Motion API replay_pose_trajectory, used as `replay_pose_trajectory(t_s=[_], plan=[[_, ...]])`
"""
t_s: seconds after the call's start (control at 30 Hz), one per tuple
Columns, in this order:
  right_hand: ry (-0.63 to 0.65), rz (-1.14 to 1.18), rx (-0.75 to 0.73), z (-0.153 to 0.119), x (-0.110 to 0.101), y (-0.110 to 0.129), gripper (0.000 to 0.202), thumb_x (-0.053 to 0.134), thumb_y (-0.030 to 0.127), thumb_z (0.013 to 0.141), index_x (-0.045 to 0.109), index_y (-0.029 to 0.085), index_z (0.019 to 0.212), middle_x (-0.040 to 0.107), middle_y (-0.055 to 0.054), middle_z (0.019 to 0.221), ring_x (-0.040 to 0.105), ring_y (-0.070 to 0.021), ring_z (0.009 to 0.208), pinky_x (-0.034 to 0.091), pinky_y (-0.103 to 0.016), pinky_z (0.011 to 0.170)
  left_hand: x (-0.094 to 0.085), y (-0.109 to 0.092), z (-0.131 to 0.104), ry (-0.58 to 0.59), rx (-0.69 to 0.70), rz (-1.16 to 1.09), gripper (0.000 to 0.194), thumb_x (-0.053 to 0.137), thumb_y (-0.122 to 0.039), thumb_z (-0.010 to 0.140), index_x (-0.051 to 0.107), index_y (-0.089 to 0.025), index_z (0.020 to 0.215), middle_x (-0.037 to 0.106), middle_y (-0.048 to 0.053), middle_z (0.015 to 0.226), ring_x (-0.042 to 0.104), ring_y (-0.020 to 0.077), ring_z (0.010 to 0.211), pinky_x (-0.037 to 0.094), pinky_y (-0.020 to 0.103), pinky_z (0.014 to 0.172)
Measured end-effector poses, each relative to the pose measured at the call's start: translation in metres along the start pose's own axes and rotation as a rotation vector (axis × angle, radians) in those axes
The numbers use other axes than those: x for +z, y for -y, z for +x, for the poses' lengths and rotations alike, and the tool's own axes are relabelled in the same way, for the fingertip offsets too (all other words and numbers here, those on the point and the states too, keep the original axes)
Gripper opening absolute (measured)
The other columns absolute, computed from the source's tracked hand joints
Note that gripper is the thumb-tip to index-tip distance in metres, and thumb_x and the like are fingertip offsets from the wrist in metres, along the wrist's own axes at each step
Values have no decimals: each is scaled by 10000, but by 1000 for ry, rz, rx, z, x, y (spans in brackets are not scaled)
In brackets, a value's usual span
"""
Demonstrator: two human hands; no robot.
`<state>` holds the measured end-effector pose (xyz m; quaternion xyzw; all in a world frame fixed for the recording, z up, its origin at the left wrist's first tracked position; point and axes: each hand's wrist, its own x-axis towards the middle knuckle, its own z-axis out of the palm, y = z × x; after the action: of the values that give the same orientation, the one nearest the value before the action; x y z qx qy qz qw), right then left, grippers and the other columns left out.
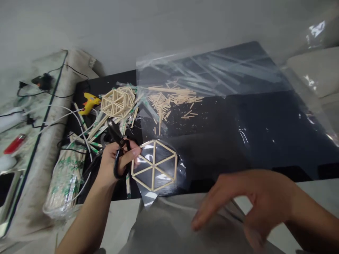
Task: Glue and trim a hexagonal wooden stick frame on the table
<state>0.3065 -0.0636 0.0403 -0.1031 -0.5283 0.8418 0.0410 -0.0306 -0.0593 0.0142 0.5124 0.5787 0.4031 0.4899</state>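
My left hand (pixel 116 160) is closed, with the black scissors (pixel 116 135) hooked in it, blades pointing up and away. Between its thumb and fingers it also pinches the edge of a wooden-stick hexagon (pixel 153 178) with six spokes. Clear plastic film lies against this hexagon and juts past its edges, with a pointed corner at the bottom. Nearer me on the right, my right hand (pixel 254 197) hangs above my lap, slightly blurred. Its fingers are curved and spread from the thumb, and I see nothing held in them.
Stacked stick hexagons (pixel 116 102) stand beside a yellow glue gun (pixel 90 103). Short cut sticks (pixel 161 102) are heaped on the black table under a large clear plastic sheet (pixel 212 70). Bagged chopsticks (pixel 66 169), white cables and a red lighter (pixel 15 144) are at left.
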Motion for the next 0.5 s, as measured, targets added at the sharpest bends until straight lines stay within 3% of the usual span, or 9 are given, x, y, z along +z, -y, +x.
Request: replay_pose_trajectory(t_s=[0.03,0.07,0.13,0.17,0.23,0.33,0.43,0.5], plan=[[-122,-4,-14,1,-4,3,470,743,497,928,753,179,1273,783,-133,1218,742,-269,1151,552,-383,1031,2,0,1,17,-4,2,304,821,-441,794,701,-175,711,627,-20,512,547,106,408,403,198,404],[-338,-1,-40,4,-8,4,428,731,492,939,757,196,1248,801,-113,1134,763,-247,1070,587,-375,969,5,-1,2,43,-14,3,303,813,-444,804,701,-174,724,630,-18,518,554,108,417,409,200,413],[-759,-64,-87,16,-16,-2,442,773,442,914,711,241,1303,763,-105,1228,731,-235,1125,593,-381,977,14,-3,3,99,-45,2,302,802,-449,818,698,-174,748,638,-15,537,565,112,438,420,204,435],[-849,-96,-92,24,-19,-6,515,810,433,877,683,253,1342,730,-116,1300,719,-245,1144,598,-403,982,20,-5,4,133,-59,2,306,796,-455,825,694,-174,757,646,-12,553,568,111,451,426,206,448],[-783,-67,-84,38,-23,-13,505,800,437,878,683,255,1334,723,-118,1311,733,-254,1117,620,-431,959,31,-8,5,197,-70,4,340,788,-482,828,671,-174,746,656,-7,579,559,105,473,431,209,474],[-674,-21,-22,49,-24,-17,356,730,456,931,756,234,1208,790,-93,1147,779,-245,1000,644,-421,908,43,-8,7,274,-91,8,386,777,-530,821,646,-175,746,641,-13,590,535,103,492,422,218,496],[-736,-30,57,44,-27,-15,334,744,498,908,799,222,1088,818,-86,1013,804,-263,899,667,-392,787,43,-2,9,294,-45,79,362,732,-531,864,671,-176,830,641,-23,648,555,114,558,425,226,544],[-810,-47,77,37,-31,-13,350,778,523,872,808,221,1047,821,-96,998,806,-287,905,673,-387,747,36,3,12,245,32,256,324,702,-500,898,675,-181,847,656,-20,707,587,130,627,431,235,589]])
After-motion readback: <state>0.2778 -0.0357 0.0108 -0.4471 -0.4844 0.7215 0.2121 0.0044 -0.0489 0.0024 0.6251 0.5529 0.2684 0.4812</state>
